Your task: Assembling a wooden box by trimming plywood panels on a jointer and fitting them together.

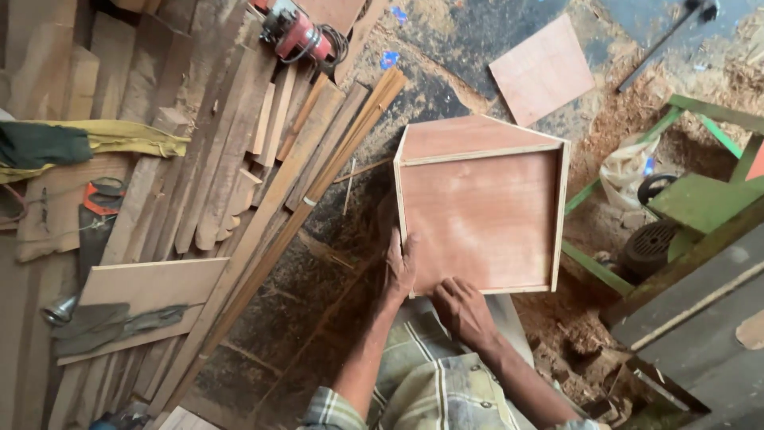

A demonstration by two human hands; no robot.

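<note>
The person is holding a shallow plywood box [477,215], a square tray with thin pale side strips, over their lap and the dusty floor [318,318]. Its open face is pointing up at the camera, and its near edge is lying across the view from left to right; the far wall is leaning away toward the top of the view. The box is nearly square, so no long axis is standing out.

The left hand [400,267] is gripping the near left corner, its grip wrapping the side strip with fingers pressed to the wood. The right hand [464,312] is resting on the near edge just beside it, fingers curled down on the panel; whether that grip is pinching the rim cannot be told.

To the left, long wooden planks [239,159] are lying stacked, well apart from the box, with a red power tool [296,33] at their far end. A loose plywood square [543,70] is lying beyond the box. A green metal frame [700,183] is standing near the box's right side, narrowing the room there; open floor is showing between box and planks.
</note>
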